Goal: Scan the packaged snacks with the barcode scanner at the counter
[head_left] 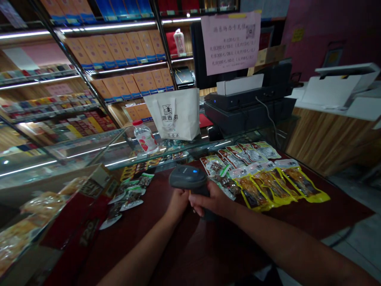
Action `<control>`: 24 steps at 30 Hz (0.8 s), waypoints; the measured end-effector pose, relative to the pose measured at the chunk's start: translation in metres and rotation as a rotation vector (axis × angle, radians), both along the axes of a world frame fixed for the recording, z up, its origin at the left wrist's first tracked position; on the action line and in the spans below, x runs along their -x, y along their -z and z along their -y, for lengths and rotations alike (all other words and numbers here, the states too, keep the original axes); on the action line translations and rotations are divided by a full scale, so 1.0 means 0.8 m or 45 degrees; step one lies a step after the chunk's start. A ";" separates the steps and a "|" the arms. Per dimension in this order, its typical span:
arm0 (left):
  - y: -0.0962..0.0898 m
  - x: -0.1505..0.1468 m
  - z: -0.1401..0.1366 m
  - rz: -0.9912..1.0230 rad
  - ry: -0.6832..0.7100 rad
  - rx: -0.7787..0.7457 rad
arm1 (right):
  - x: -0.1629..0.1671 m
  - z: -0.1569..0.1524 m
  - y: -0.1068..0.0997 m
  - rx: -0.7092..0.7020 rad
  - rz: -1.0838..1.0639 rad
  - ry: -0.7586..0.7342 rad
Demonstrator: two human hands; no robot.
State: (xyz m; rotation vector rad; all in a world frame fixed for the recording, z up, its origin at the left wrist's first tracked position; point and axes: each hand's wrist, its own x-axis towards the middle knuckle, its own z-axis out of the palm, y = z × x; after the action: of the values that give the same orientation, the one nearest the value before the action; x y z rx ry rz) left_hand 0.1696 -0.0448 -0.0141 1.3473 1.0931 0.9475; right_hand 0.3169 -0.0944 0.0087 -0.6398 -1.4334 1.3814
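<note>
My right hand (212, 200) is wrapped around the handle of a dark grey barcode scanner (187, 178), whose blue light is lit. Close against it, under the scanner's head, my left hand (178, 203) has its fingers drawn together. Its fingertips are partly hidden, so what they hold cannot be made out. Both hands are above a dark red tabletop (190, 254). To the right lie several yellow-edged vacuum packs of brown food (253, 192), with small clear packets (228, 184) beside them. More small green-and-white packets (132, 197) lie to the left.
An open cardboard box (74, 222) of bagged food stands at the left. Behind are a glass counter (125, 157), a bottle with a red cap (145, 137), a white paper bag (181, 115) and a cash register (247, 107). White-backed packs (264, 150) lie at the table's far edge.
</note>
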 end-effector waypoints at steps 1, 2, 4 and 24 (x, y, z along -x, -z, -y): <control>-0.002 0.012 0.003 0.016 -0.007 0.001 | 0.001 -0.002 0.001 0.015 -0.049 0.021; -0.003 0.024 0.007 0.027 -0.021 -0.002 | 0.002 -0.005 0.002 0.037 -0.089 0.086; -0.006 0.043 0.016 0.022 -0.064 -0.007 | 0.004 -0.011 0.007 0.094 -0.099 0.268; -0.008 0.067 0.033 0.443 0.069 0.253 | -0.006 -0.018 0.022 0.404 0.152 0.343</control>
State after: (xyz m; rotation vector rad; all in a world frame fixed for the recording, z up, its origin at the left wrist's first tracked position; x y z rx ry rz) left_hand 0.1161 -0.0708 -0.0074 1.0002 0.8546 0.9637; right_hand 0.3217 -0.0800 -0.0088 -1.0946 -1.1747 1.3824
